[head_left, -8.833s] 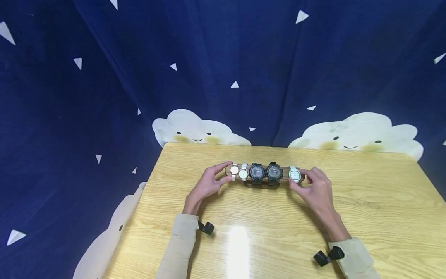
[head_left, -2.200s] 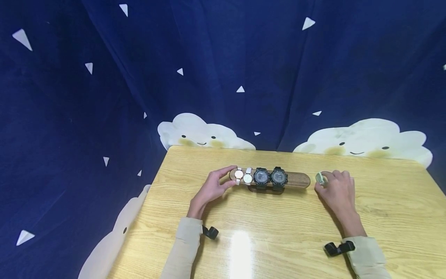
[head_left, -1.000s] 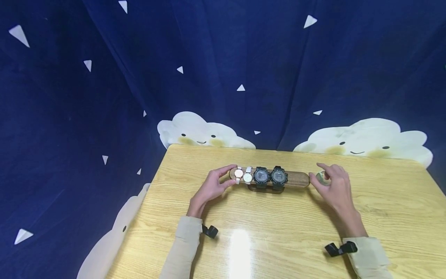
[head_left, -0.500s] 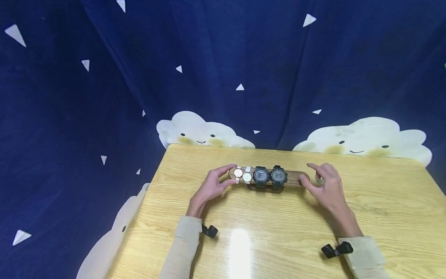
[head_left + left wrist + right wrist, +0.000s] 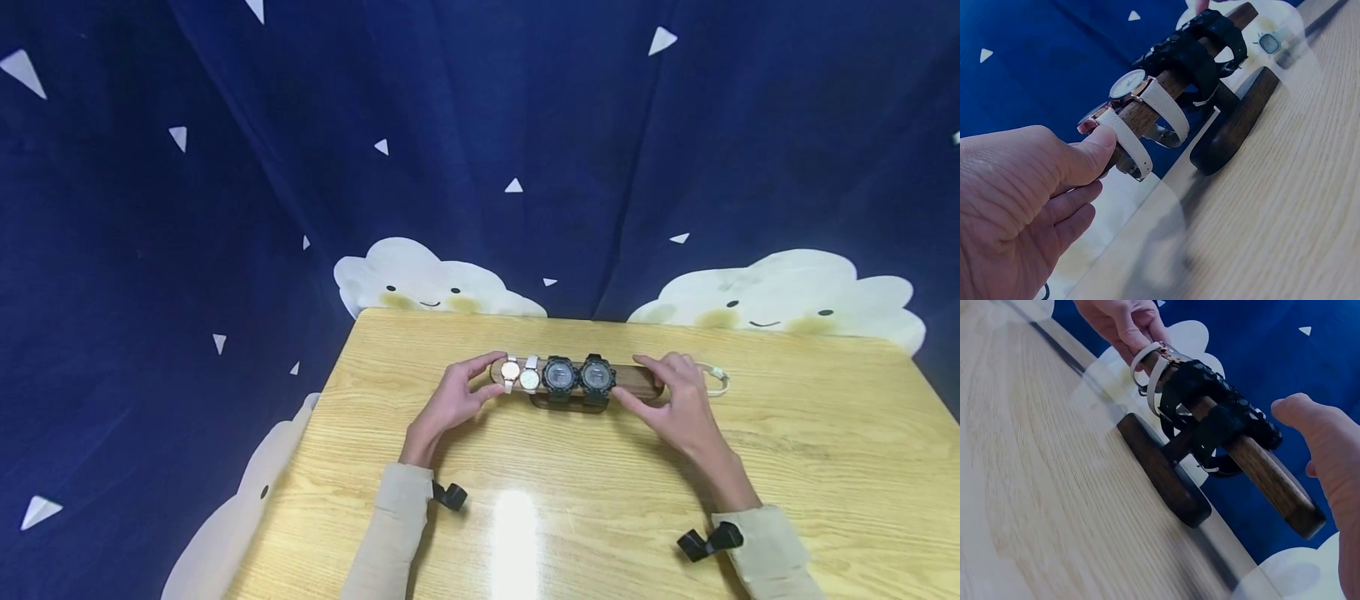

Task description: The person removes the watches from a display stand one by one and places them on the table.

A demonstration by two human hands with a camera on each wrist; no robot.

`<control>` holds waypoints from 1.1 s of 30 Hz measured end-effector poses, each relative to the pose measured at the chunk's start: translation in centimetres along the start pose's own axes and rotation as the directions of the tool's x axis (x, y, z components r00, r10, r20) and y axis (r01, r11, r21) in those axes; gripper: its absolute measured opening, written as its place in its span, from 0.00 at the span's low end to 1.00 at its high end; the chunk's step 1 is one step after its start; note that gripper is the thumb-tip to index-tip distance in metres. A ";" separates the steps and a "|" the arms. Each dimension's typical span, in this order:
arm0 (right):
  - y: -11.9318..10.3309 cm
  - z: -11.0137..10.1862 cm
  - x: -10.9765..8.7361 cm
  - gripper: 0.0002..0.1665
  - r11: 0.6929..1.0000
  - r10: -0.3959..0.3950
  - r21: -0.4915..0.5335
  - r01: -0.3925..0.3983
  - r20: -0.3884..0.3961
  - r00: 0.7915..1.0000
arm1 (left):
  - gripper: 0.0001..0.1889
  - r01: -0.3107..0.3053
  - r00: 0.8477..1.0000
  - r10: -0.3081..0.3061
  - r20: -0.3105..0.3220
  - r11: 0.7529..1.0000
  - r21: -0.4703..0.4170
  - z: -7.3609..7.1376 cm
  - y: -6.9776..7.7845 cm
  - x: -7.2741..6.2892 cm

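Left hand [image 5: 450, 398] pinching wooden stand [image 5: 634, 381], right hand [image 5: 686, 407] spread beside black watches [image 5: 597, 377], dial markings [image 5: 559, 375] too small to read

The left grip [image 5: 452, 398] pinches; the right grip [image 5: 681, 407] gapes.

Head view: bright, with a white glare streak [image 5: 514, 542] that lay on the near tabletop [image 5: 600, 500], shadows beside both sleeves [image 5: 390, 521], and a curtain [image 5: 450, 125] darkest at left; wrist views: dimmer, bluish and softer, with blurred shadows.
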State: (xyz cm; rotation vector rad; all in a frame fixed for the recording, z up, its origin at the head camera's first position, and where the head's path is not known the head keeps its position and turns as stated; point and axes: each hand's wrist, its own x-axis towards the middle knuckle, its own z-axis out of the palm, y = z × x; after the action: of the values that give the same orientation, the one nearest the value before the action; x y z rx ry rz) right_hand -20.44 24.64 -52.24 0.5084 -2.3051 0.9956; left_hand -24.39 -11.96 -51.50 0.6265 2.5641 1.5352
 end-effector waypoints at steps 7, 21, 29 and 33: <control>-0.8 0.4 0.4 0.36 0.999 -0.006 -0.037 0.006 0.010 1.000 | 0.30 -0.008 1.000 0.008 0.001 1.000 -0.012 -0.3 0.1 0.1; -2.1 1.5 0.3 0.39 0.995 -0.026 -0.100 0.023 -0.023 0.999 | 0.30 0.010 1.000 -0.010 0.003 1.000 -0.027 -0.1 -0.1 -0.2; -2.4 2.0 0.1 0.43 0.990 0.006 -0.138 -0.008 -0.021 1.000 | 0.30 0.004 1.000 -0.004 0.001 1.000 -0.015 0.0 -0.1 -0.1; -2.6 2.3 -0.1 0.43 0.989 0.009 -0.150 -0.013 -0.024 1.000 | 0.30 0.011 1.000 -0.011 0.006 1.000 -0.012 0.1 0.0 -0.1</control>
State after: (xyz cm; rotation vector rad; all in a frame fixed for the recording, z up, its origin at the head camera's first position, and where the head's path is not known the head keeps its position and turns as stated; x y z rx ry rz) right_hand -19.78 21.22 -52.20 0.4205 -2.3416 0.8209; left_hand -24.31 -11.94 -51.54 0.6133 2.5476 1.5415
